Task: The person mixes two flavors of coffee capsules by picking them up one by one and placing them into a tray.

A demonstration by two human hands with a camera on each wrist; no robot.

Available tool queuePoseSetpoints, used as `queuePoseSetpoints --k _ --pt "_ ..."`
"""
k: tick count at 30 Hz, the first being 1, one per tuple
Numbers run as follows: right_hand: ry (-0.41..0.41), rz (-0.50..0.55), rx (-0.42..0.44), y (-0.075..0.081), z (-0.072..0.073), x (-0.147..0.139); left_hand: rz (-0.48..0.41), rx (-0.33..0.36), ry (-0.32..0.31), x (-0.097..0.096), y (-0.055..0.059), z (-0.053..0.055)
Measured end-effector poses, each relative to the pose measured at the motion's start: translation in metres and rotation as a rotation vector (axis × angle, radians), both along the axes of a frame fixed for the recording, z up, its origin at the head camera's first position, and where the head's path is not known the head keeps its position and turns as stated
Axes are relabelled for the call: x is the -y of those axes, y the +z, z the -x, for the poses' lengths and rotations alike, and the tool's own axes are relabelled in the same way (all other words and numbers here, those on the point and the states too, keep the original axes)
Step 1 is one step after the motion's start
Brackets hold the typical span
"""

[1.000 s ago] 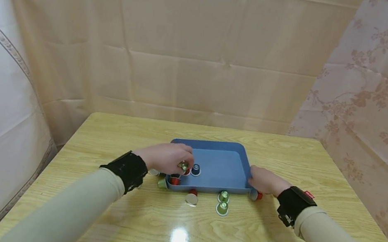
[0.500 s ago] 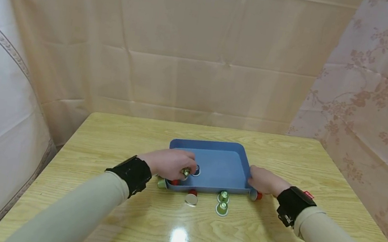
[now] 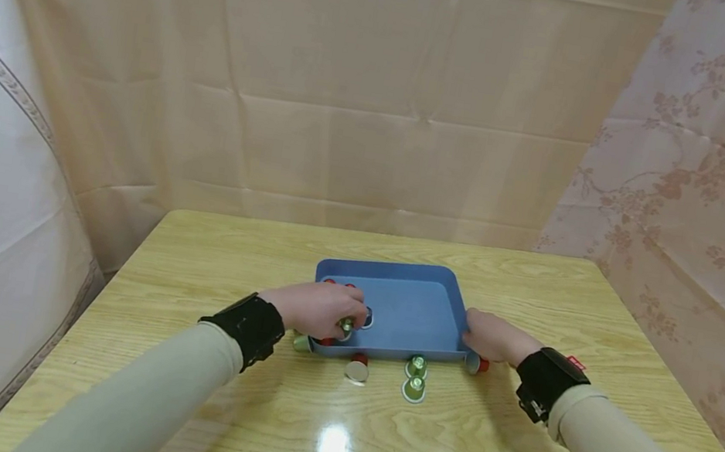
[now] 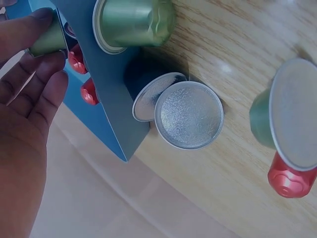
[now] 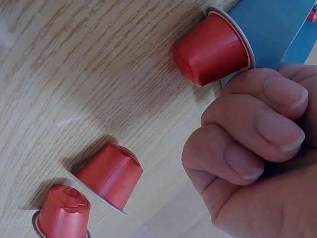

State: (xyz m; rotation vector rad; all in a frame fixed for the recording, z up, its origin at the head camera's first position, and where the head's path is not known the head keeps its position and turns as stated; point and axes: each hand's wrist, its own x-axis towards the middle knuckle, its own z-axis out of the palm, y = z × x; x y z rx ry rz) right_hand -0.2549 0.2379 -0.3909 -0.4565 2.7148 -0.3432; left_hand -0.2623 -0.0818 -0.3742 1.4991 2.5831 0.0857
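Note:
My left hand pinches a green coffee capsule between thumb and fingers, low over the left part of the blue tray. Red capsules lie inside the tray close to this hand, and a dark capsule is just right of the fingertips. My right hand grips the tray's right rim with curled fingers; the thumb's hold is hidden. Beside it, outside the tray, a red capsule lies with its lid against the tray wall.
Two green capsules stand in front of the tray, near a red capsule lying on its side. Left of the tray are a silver-lidded capsule and a green one. More red capsules lie right of the tray.
My left hand has moved slightly right and down with the green capsule, further into the tray, then held almost still. The right hand stays at the rim.

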Motion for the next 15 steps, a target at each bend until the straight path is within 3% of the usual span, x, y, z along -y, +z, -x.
queuePoseSetpoints --k 15 --pt "0.008 0.006 -0.003 0.0011 -0.0011 0.0007 -0.009 0.001 -0.002 -0.0014 -0.0003 -0.0013"
